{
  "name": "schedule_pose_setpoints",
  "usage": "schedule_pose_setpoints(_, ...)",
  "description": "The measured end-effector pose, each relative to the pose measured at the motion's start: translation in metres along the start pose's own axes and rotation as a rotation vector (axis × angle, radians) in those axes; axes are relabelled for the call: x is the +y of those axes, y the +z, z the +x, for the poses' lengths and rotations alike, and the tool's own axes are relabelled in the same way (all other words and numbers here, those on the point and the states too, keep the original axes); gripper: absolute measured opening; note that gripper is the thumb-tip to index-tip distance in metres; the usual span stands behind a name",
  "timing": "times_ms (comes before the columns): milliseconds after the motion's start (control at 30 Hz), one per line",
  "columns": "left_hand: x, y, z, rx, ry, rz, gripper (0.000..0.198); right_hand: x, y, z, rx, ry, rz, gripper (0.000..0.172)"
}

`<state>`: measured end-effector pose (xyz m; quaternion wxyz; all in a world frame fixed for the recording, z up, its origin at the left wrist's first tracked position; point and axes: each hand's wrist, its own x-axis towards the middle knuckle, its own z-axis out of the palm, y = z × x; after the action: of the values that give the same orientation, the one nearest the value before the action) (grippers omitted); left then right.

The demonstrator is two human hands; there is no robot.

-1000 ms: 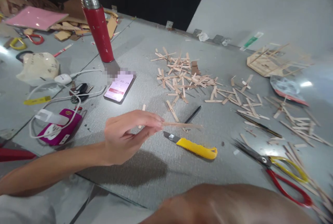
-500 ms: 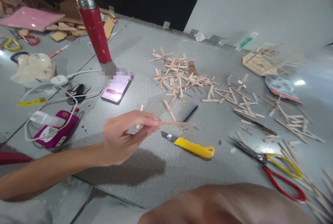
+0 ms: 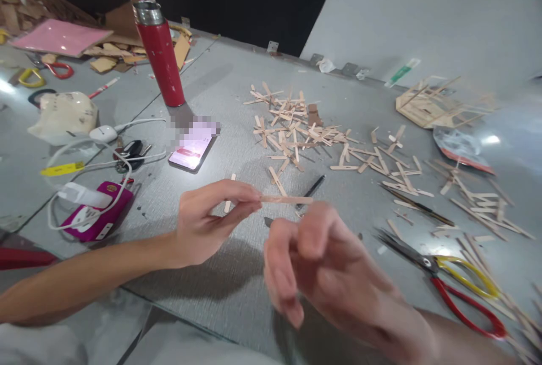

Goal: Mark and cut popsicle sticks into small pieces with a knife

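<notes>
Between its thumb and fingertips my left hand (image 3: 218, 221) pinches one end of a thin wooden stick (image 3: 285, 199), which lies level above the table. My right hand (image 3: 330, 274) is raised just below the stick's free end, its fingers loosely bent and apart, slightly blurred, with nothing seen in them. It covers most of the utility knife; only the blade tip (image 3: 268, 221) shows. Behind the stick lie a black pen (image 3: 311, 187) and a loose wooden stick (image 3: 277, 181). Another short stick (image 3: 230, 192) is partly behind my left hand.
Scissors (image 3: 427, 263) lie open at right, beside loose sticks. A pile of cut sticks (image 3: 296, 122) spreads across the table's middle. A wooden frame (image 3: 419, 106) stands back right. At left are a phone (image 3: 192, 147), a red bottle (image 3: 161, 60), keys (image 3: 131, 153) and a purple power block (image 3: 97, 218).
My right hand has risen from the bottom edge toward the stick's free end and now hides the knife. The left hand keeps its pinch on the stick. The view has shifted slightly.
</notes>
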<state>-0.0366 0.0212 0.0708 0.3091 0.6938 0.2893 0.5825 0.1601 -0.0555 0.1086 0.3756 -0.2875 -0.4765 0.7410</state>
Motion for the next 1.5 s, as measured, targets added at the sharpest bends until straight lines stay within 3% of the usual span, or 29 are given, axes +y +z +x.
schedule_pose_setpoints(100, 0.000, 0.000, 0.000, -0.013, -0.015, 0.006, 0.008, -0.018, -0.007, 0.029, -0.030, -0.064, 0.217, 0.012)
schedule_pose_setpoints(267, 0.000, 0.003, 0.000, -0.034, -0.111, 0.018, 0.003, 0.003, -0.011, 0.017, 0.028, -0.075, 0.216, 0.016)
schedule_pose_setpoints(400, 0.000, 0.005, 0.002, -0.053, -0.335, -0.032, 0.010, 0.011, -0.020, 0.011, 0.153, -0.047, 0.108, 0.027)
schedule_pose_setpoints(600, -0.008, 0.007, 0.012, -0.090, -0.675, -0.239, 0.023, 0.019, -0.050, -0.005, 0.472, -0.041, -0.357, 0.031)
schedule_pose_setpoints(733, -0.012, 0.008, 0.013, -0.118, -0.799, -0.333, 0.029, 0.021, -0.082, -0.017, 0.707, -0.160, -0.943, 0.029)
schedule_pose_setpoints(800, -0.013, 0.009, 0.013, -0.124, -0.816, -0.345, 0.030, 0.018, -0.099, -0.019, 0.697, -0.221, -1.275, 0.034)
schedule_pose_setpoints(867, -0.014, 0.009, 0.013, -0.128, -0.816, -0.343, 0.031, 0.013, -0.111, -0.020, 0.602, -0.249, -1.486, 0.035)
schedule_pose_setpoints(967, -0.015, 0.008, 0.012, -0.144, -0.803, -0.333, 0.031, 0.010, -0.115, -0.020, 0.399, -0.189, -1.586, 0.021)
schedule_pose_setpoints(1067, -0.018, 0.006, 0.011, -0.188, -0.805, -0.287, 0.030, 0.015, -0.107, -0.021, 0.204, -0.081, -1.637, 0.031)
schedule_pose_setpoints(1133, -0.022, 0.004, 0.011, -0.236, -0.827, -0.234, 0.029, 0.019, -0.100, -0.023, 0.140, -0.031, -1.683, 0.026)
schedule_pose_setpoints(1233, -0.031, 0.002, 0.010, -0.314, -0.879, -0.169, 0.027, 0.022, -0.096, -0.024, 0.169, -0.029, -1.723, 0.027)
schedule_pose_setpoints(1333, -0.036, 0.002, 0.007, -0.390, -0.920, -0.085, 0.025, 0.020, -0.097, -0.024, 0.310, 0.003, -1.675, 0.032)
schedule_pose_setpoints(1400, -0.037, 0.003, 0.005, -0.441, -0.885, 0.000, 0.023, 0.017, -0.098, -0.024, 0.396, 0.017, -1.600, 0.032)
schedule_pose_setpoints(1500, -0.033, 0.005, -0.001, -0.522, -0.748, 0.167, 0.020, 0.015, -0.095, -0.024, 0.418, 0.029, -1.461, 0.036)
